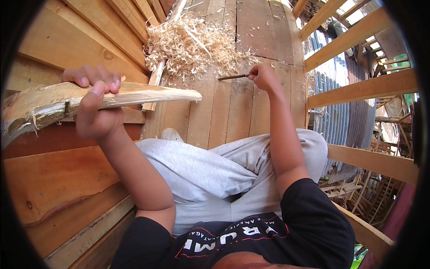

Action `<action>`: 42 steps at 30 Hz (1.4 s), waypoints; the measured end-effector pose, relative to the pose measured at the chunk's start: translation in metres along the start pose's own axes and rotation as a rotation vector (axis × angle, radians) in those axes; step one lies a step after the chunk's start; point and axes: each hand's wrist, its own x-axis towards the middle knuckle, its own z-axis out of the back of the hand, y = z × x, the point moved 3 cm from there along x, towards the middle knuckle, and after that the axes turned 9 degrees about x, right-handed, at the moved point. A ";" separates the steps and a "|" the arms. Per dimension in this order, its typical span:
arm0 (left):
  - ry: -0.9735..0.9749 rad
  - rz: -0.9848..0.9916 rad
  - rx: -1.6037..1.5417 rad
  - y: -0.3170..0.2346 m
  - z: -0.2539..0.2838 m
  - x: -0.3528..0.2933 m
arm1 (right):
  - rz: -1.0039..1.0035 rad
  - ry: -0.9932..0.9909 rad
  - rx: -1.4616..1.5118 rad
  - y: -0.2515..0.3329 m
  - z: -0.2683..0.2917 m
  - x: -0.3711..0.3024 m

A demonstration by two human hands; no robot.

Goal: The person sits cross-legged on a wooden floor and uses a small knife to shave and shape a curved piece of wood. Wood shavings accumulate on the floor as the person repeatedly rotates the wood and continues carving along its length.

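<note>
1. Timber boards [58, 38] line the left side of the heap of shavings [188, 49], the landmark here; they form a close stack or wall, which one I cannot tell.
2. The carved wooden piece [139, 95] lies left of the heap and nearer the person, raised over the boards. Its pale, tapering end points right, so its freshly bared face is in plain reach.
3. The left hand [99, 117], also left of the heap, is closed around the piece, thumb on the near side and fingers over the far edge, probably to keep it from rolling.
4. Grey trousers [201, 166] cover the folded legs on the near side of the heap, likely a steady seat on the plank floor [255, 31].
5. The slim dark tool [235, 77] sits right of the heap's near edge, tip toward the left; contact with the floor is unclear.
6. The right hand [264, 77] is curled tight about its handle, apparently for firm control.
7. A slatted railing [365, 88] stands farther right of the heap.
</note>
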 end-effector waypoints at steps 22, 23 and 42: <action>-0.234 0.081 0.123 0.015 -0.017 0.011 | 0.178 0.300 0.369 0.159 -0.081 -0.065; -0.218 0.139 0.083 0.014 -0.021 0.012 | 0.158 0.289 0.407 0.163 -0.081 -0.066; 0.035 0.007 -0.100 0.025 -0.011 0.008 | -0.013 0.271 0.333 0.122 -0.102 -0.052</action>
